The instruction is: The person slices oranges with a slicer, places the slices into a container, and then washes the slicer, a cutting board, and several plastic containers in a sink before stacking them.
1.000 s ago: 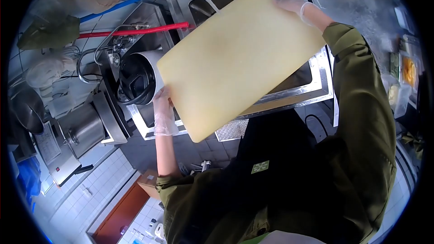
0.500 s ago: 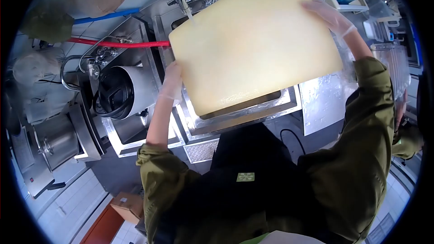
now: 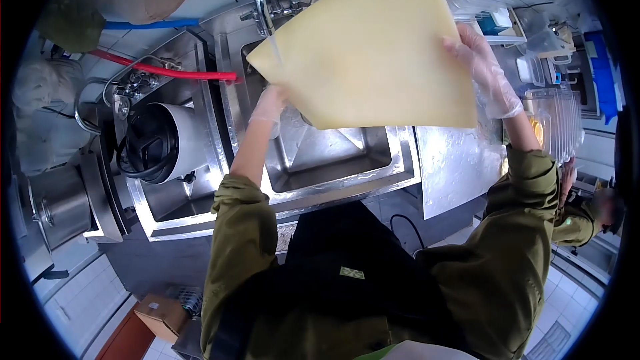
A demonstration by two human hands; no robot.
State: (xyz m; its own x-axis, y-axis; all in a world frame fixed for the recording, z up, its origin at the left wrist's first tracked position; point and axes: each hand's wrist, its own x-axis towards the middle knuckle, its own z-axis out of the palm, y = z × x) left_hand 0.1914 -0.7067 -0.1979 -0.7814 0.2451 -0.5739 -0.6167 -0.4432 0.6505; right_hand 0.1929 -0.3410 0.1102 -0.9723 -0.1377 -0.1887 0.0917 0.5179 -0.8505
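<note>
A large pale yellow cutting board [image 3: 373, 60] is held tilted above the steel sink [image 3: 340, 188], between my two hands. My left hand [image 3: 270, 103], in a clear plastic glove, grips its lower left edge. On the opposite edge, my right hand [image 3: 481, 70], gloved the same way, holds the board with the fingers partly hidden. From the chrome faucet [image 3: 263, 0], a thin stream of water runs onto the board's left corner.
A second sink to the left holds a white container [image 3: 190, 137] with a black part. A red hose [image 3: 193, 75] crosses behind it. To the right are a metal worktop [image 3: 453, 167], clear plastic containers [image 3: 561, 117] and another person's sleeve [image 3: 575, 228].
The board has tilted and turned, its near edge moving up and away so more of the basin shows. My right hand's grip has shifted down along the edge.
</note>
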